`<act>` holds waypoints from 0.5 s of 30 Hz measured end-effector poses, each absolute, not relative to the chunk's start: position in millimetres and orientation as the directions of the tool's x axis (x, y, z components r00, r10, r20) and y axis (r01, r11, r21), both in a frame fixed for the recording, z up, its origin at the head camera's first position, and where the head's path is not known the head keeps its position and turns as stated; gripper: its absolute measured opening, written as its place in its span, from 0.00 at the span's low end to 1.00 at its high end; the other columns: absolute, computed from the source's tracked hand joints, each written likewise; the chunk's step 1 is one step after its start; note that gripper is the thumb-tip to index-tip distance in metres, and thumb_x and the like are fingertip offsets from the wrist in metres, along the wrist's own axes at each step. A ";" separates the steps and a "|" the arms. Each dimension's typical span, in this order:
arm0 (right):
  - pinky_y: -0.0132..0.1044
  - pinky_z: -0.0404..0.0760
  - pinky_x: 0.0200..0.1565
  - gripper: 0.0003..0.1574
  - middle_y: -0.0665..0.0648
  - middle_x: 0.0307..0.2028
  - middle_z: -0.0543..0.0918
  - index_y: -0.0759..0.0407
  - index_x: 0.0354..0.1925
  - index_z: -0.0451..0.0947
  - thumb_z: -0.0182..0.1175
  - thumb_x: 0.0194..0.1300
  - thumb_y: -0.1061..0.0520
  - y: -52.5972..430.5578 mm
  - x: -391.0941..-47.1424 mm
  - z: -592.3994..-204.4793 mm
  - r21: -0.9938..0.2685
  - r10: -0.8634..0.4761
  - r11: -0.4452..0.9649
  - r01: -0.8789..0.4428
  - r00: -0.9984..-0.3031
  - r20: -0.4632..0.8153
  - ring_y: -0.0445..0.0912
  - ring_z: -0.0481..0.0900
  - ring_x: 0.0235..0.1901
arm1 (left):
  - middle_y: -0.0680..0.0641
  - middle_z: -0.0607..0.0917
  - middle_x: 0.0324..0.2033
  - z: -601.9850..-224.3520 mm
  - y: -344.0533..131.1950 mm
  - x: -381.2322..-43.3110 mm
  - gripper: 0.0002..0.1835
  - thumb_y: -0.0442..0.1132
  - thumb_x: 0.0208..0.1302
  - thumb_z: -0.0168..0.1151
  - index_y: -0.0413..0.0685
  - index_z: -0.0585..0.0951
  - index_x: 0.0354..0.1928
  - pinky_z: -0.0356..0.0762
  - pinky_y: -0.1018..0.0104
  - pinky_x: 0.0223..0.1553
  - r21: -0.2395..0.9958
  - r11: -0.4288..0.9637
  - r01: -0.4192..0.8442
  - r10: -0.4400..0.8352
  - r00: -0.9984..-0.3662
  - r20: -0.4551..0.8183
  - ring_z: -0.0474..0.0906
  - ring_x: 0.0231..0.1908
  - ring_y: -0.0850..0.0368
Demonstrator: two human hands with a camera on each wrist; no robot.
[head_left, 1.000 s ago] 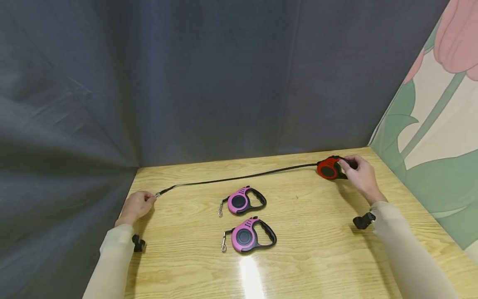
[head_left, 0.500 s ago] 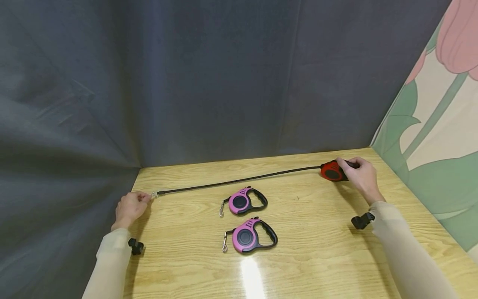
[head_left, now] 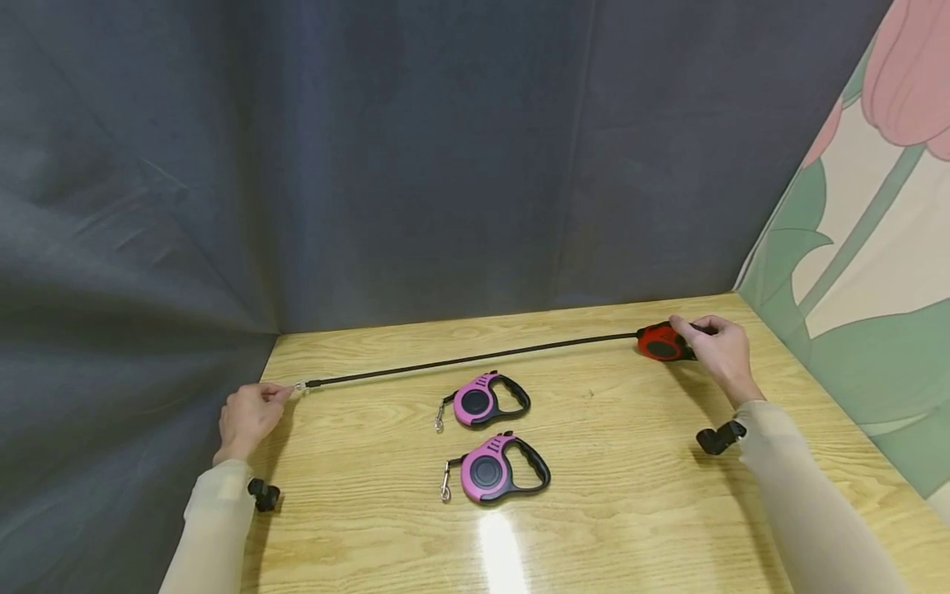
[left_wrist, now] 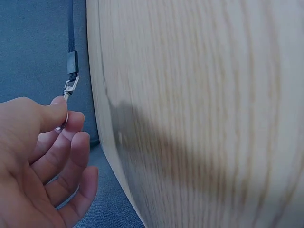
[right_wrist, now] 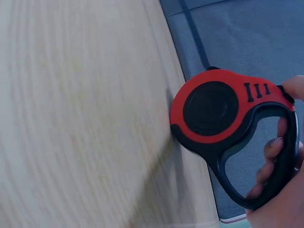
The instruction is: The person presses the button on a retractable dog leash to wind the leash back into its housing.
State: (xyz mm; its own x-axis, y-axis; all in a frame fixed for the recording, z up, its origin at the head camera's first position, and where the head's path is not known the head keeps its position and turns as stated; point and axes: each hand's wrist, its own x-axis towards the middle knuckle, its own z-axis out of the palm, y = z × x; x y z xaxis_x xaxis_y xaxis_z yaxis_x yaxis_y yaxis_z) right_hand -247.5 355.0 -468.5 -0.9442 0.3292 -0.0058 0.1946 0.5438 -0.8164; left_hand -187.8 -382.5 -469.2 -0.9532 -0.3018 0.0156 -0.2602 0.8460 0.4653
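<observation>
A red and black retractable dog leash (right_wrist: 211,109) is held by its loop handle in my right hand (head_left: 720,351). In the right wrist view the fingers wrap the handle (right_wrist: 285,164), and the thumb lies at the black button on top. Its black strap (head_left: 475,358) runs straight and taut across to the left. There my left hand (head_left: 248,417) pinches the metal snap hook (left_wrist: 66,90) between thumb and forefinger, the other fingers loosely bent. Two pink and black retractable leashes lie between the hands, an upper one (head_left: 475,402) and a lower one (head_left: 486,472), their hooks pointing left.
The wooden table (head_left: 356,511) meets a dark grey curtain (head_left: 430,165) behind and on the left. A flower-patterned cloth (head_left: 876,272) borders it on the right. Each wrist carries a small black camera.
My left hand has moved left with the snap hook, and the slack strap has straightened. The red leash has tilted and shifted slightly right in my right hand. The pink leashes have stayed put.
</observation>
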 end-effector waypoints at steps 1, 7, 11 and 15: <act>0.35 0.74 0.37 0.39 0.39 0.34 0.78 0.58 0.46 0.82 0.63 0.68 0.23 354.8 -247.7 -468.2 -0.818 0.324 0.542 0.194 -0.946 -0.009 0.44 0.73 0.37 | 0.41 0.92 0.38 -469.1 -382.5 -187.9 0.20 0.50 0.78 0.62 0.41 0.90 0.53 0.71 0.54 0.34 0.470 0.844 -0.260 -0.306 -0.952 0.025 0.82 0.32 0.47; 0.36 0.71 0.40 0.36 0.40 0.32 0.78 0.58 0.39 0.80 0.66 0.67 0.26 353.7 -248.6 -465.1 -0.806 0.301 0.567 0.170 -0.954 0.010 0.45 0.71 0.37 | 0.42 0.92 0.35 -466.3 -381.3 -189.8 0.20 0.50 0.77 0.65 0.39 0.90 0.50 0.72 0.57 0.31 0.478 0.844 -0.242 -0.327 -0.940 0.100 0.82 0.28 0.50; 0.35 0.71 0.39 0.34 0.39 0.29 0.77 0.56 0.35 0.80 0.67 0.67 0.27 354.3 -248.4 -462.8 -0.797 0.299 0.582 0.161 -0.954 0.026 0.45 0.71 0.36 | 0.41 0.93 0.34 -466.0 -380.9 -191.0 0.20 0.50 0.76 0.65 0.39 0.91 0.49 0.73 0.58 0.30 0.483 0.844 -0.235 -0.335 -0.933 0.129 0.83 0.26 0.52; 0.34 0.71 0.37 0.31 0.37 0.28 0.76 0.55 0.35 0.78 0.68 0.68 0.30 357.6 -247.5 -461.5 -0.813 0.295 0.561 0.157 -0.955 0.019 0.43 0.70 0.35 | 0.41 0.93 0.36 -466.2 -380.9 -190.4 0.20 0.51 0.77 0.65 0.40 0.91 0.49 0.73 0.57 0.30 0.487 0.843 -0.229 -0.332 -0.933 0.136 0.83 0.26 0.53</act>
